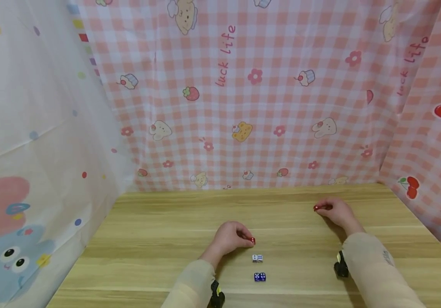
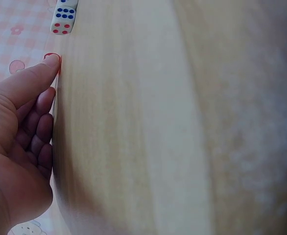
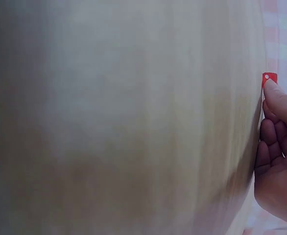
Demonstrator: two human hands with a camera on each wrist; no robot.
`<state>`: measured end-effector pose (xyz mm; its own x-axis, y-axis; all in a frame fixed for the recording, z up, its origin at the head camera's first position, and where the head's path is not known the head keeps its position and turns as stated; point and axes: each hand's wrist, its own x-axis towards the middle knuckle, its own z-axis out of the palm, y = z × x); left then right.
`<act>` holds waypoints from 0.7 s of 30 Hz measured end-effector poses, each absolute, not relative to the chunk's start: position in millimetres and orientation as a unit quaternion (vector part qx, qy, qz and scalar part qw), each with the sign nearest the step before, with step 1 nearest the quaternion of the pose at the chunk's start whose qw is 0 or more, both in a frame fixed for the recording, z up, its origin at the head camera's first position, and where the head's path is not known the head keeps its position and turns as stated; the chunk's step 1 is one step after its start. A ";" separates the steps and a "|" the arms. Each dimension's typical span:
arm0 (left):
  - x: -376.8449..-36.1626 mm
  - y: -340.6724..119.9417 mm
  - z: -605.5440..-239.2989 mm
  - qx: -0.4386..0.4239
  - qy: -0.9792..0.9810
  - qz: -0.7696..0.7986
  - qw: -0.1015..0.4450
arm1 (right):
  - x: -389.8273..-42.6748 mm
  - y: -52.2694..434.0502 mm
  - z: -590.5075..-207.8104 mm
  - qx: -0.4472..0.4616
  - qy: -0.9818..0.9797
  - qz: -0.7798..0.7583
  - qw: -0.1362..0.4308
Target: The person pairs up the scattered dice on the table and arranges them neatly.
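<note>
My left hand (image 1: 231, 238) pinches a red die (image 1: 253, 241) between thumb and fingers, low over the middle of the table. In the left wrist view the thumb covers most of that red die (image 2: 52, 57). Farther back on the right, my right hand (image 1: 336, 211) holds another red die (image 1: 316, 208) by its fingertips; its corner with a white pip (image 3: 270, 77) shows past the thumb in the right wrist view. Two white dice (image 1: 257, 258) sit side by side just in front of the left hand's die. Nearer to me lies a touching pair of blue dice (image 1: 260, 277).
The wood-grain table (image 1: 159, 222) meets a pink checked cloth (image 1: 220, 111) at its back edge. A white cloth with cartoon figures (image 1: 51, 141) hangs along the left, and another checked cloth (image 1: 432, 145) along the right. Black wrist cameras (image 1: 341, 266) sit by both sleeves.
</note>
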<state>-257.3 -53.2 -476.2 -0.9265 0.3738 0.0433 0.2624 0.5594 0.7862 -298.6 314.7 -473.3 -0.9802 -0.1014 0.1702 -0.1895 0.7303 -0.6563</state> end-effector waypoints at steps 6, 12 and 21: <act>-258.3 -53.6 -478.5 0.183 0.884 0.426 0.060 | -292.4 304.6 -471.0 0.091 -0.925 0.367 0.032; -257.9 -53.6 -478.3 0.184 0.883 0.428 0.060 | -290.8 291.0 -471.7 0.116 -0.913 0.392 0.000; -258.0 -53.8 -476.6 0.184 0.881 0.431 0.063 | -290.5 272.6 -473.6 0.215 -0.881 0.422 -0.011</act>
